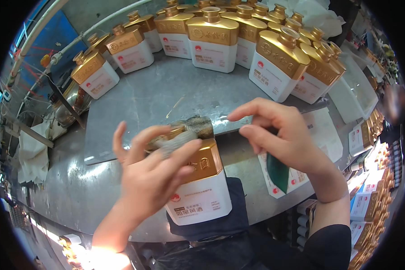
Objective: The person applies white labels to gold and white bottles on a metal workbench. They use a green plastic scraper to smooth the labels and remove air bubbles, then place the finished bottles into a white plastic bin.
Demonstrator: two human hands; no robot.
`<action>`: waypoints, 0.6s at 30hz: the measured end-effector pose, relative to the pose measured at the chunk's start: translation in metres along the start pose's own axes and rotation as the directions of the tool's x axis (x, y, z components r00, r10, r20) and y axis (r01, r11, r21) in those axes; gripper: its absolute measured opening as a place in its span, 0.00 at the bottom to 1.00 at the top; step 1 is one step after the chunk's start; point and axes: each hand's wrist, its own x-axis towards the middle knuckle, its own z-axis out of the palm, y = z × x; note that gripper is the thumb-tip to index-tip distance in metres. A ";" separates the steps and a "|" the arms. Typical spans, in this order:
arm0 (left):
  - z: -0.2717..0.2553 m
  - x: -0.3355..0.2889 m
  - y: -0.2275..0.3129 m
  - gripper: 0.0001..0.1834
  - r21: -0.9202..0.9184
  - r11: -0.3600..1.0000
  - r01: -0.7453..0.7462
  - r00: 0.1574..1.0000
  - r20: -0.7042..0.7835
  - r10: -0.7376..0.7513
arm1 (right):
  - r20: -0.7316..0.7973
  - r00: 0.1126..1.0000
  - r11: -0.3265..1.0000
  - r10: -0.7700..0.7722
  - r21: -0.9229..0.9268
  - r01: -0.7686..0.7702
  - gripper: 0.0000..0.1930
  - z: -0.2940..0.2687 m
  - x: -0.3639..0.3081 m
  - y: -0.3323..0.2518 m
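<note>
A flat bottle with a white label body and gold shoulder leans in front of me on a dark cloth. My left hand is over its left shoulder, fingers spread apart. Beside those fingers is a grey, wrapped-looking piece; I cannot tell whether it is on a finger or on the bottle. A brownish, worn pad lies behind the bottle top. To the right, my right hand hovers with thumb and forefinger apart. A dark green flat piece with a pointed tip juts from under its palm, apparently held by the curled fingers.
Several similar gold-and-white bottles stand along the back of the grey board. A label sheet lies at the right beside a translucent bin. More bottles are stacked low at the right. Pipes run along the left.
</note>
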 end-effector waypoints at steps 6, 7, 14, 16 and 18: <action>0.015 -0.037 -0.030 0.15 -0.332 0.921 0.202 0.967 -0.081 -0.241 | -0.079 0.995 0.998 0.054 0.022 -0.053 0.10 -0.019 -0.007 0.009; 0.014 -0.036 -0.029 0.15 -0.346 0.916 0.205 0.963 -0.098 -0.252 | -0.064 0.997 0.998 0.045 0.056 -0.042 0.10 -0.018 -0.008 0.009; 0.004 -0.003 0.006 0.12 -0.068 0.997 0.044 0.997 -0.060 -0.048 | -0.034 0.998 0.996 0.050 0.080 -0.047 0.11 -0.019 -0.026 0.018; 0.004 0.014 0.013 0.10 0.010 1.000 -0.011 1.000 0.001 0.011 | -0.048 0.995 0.986 0.083 0.146 -0.076 0.10 -0.016 -0.031 0.022; 0.007 0.028 0.010 0.09 -0.004 0.999 -0.048 0.998 0.038 0.048 | -0.069 0.994 0.978 0.089 0.193 -0.074 0.10 -0.015 -0.039 0.024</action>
